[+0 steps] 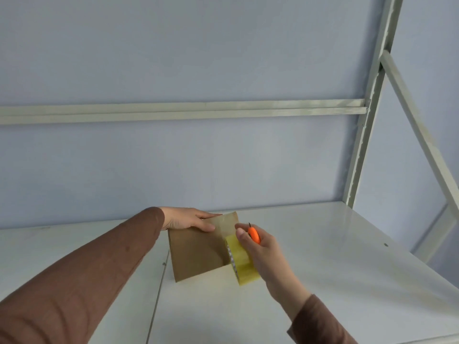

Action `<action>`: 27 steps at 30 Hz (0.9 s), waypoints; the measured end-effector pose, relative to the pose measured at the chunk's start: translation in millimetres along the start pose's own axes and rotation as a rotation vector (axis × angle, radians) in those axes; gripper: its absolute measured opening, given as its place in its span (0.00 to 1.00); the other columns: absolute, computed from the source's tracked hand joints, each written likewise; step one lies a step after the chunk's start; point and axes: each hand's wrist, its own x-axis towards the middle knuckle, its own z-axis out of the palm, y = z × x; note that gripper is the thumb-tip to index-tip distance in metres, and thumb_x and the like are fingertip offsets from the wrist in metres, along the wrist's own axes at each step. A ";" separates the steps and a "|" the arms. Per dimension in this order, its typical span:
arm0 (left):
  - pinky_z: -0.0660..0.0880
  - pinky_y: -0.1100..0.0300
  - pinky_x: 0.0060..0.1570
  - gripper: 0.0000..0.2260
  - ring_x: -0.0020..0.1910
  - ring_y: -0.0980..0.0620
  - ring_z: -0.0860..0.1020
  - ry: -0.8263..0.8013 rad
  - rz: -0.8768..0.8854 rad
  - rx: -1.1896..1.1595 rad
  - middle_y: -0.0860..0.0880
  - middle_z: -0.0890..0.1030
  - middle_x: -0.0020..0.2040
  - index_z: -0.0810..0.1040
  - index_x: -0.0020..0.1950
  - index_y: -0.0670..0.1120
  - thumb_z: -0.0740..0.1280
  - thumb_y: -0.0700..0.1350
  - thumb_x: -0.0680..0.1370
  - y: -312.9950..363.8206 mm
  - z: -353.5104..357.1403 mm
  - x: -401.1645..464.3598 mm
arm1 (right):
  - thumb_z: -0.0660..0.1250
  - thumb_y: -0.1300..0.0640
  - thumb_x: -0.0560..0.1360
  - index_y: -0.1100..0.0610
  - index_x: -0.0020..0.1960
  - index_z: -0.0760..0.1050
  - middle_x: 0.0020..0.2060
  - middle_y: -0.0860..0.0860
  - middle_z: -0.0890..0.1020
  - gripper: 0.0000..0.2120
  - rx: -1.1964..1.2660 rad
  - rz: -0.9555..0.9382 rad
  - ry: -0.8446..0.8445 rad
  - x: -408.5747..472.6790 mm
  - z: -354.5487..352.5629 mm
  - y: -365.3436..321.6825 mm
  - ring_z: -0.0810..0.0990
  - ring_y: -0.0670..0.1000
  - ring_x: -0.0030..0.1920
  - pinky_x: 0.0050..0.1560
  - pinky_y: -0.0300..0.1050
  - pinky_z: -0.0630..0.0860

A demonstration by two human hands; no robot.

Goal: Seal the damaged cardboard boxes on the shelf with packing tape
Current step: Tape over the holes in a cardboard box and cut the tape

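Observation:
A small brown cardboard box point(196, 252) sits on the white shelf board point(323, 244). My left hand point(188, 219) lies flat over the box's far top edge, fingers straight, thumb along the top. My right hand point(258, 247) grips a small orange cutter point(253, 234) whose blade tip points up and away. A yellowish roll of packing tape point(242, 261) stands on edge against the box's right side, just under my right hand. A strip of tape seems to run over the box's right top, though its end is hard to make out.
The metal shelf frame has a horizontal rail point(183, 111) across the back and an upright post point(365, 135) at the right with a slanted brace point(422, 135). A seam point(159, 291) divides the shelf board left of the box. A pale blue wall lies behind.

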 end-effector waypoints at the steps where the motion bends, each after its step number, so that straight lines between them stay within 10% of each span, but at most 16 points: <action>1: 0.69 0.65 0.67 0.26 0.70 0.57 0.74 0.038 0.029 0.103 0.58 0.73 0.75 0.65 0.79 0.63 0.68 0.56 0.82 3.2 1.3 -0.8 | 0.70 0.46 0.80 0.51 0.55 0.83 0.42 0.47 0.83 0.10 -0.031 0.004 -0.004 3.3 -1.2 -4.5 0.80 0.46 0.43 0.45 0.42 0.75; 4: 0.52 0.69 0.74 0.28 0.78 0.63 0.58 0.186 0.201 0.271 0.64 0.60 0.78 0.58 0.82 0.62 0.64 0.47 0.85 7.6 12.9 0.8 | 0.68 0.44 0.81 0.62 0.58 0.79 0.43 0.51 0.78 0.20 -0.013 0.047 -0.038 10.7 -6.2 -8.2 0.76 0.50 0.45 0.49 0.48 0.70; 7: 0.47 0.64 0.79 0.27 0.79 0.68 0.46 0.347 0.312 0.478 0.68 0.54 0.78 0.54 0.82 0.63 0.58 0.44 0.87 -2.8 30.6 -0.7 | 0.67 0.44 0.81 0.50 0.56 0.84 0.47 0.45 0.85 0.12 0.067 0.048 -0.097 7.1 -5.2 -8.9 0.83 0.45 0.48 0.51 0.40 0.76; 11: 0.38 0.54 0.81 0.33 0.80 0.61 0.33 0.466 0.348 1.011 0.61 0.39 0.83 0.37 0.82 0.64 0.49 0.70 0.82 -17.1 38.7 3.7 | 0.69 0.38 0.76 0.42 0.65 0.79 0.59 0.39 0.84 0.20 0.159 -0.016 -0.014 -5.5 -3.3 1.8 0.81 0.41 0.62 0.63 0.40 0.76; 17: 0.33 0.49 0.79 0.60 0.79 0.58 0.28 0.443 0.310 1.079 0.55 0.35 0.83 0.38 0.84 0.53 0.57 0.84 0.64 -19.1 49.5 15.9 | 0.65 0.40 0.78 0.47 0.66 0.79 0.54 0.41 0.84 0.20 0.105 -0.198 -0.034 -18.3 -13.2 30.4 0.79 0.39 0.50 0.49 0.33 0.72; 22: 0.38 0.59 0.80 0.47 0.73 0.71 0.27 0.478 0.305 0.920 0.60 0.41 0.82 0.50 0.84 0.53 0.61 0.75 0.72 -29.0 50.5 24.2 | 0.67 0.53 0.79 0.53 0.51 0.78 0.40 0.47 0.78 0.05 -0.036 -0.168 -0.110 -9.5 -6.1 36.1 0.73 0.45 0.42 0.45 0.36 0.70; 27: 0.29 0.67 0.74 0.40 0.73 0.72 0.28 0.427 0.263 0.851 0.59 0.41 0.82 0.54 0.83 0.58 0.60 0.71 0.75 -29.3 48.7 28.4 | 0.68 0.50 0.78 0.59 0.46 0.76 0.37 0.49 0.74 0.11 0.049 -0.167 -0.025 -6.4 2.2 24.6 0.69 0.48 0.40 0.41 0.39 0.66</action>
